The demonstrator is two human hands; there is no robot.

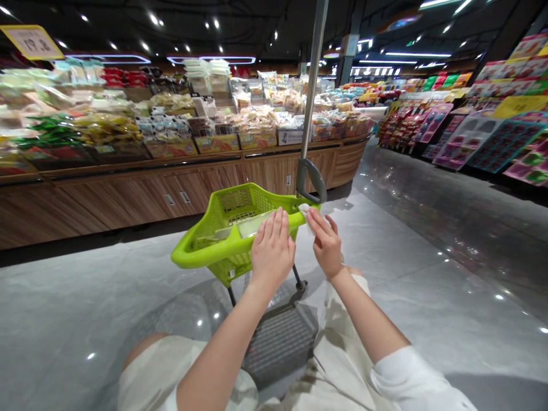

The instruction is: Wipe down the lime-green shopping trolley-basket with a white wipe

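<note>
Beyond the basket (201, 251), price sign (31, 42): 19.8

- Clear plastic packet (252, 224): long and flat, seen lying inside the basket along its near rim.
- Lime-green plastic shopping basket (233, 202): mesh-walled, shown tilted on a trolley pole.
- Left hand (273, 251): shown open, fingers extended, placed at the near rim beside the packet.
- Right hand (326, 242): shown pinching a crumpled white tissue (305, 214) near the rim.
</note>
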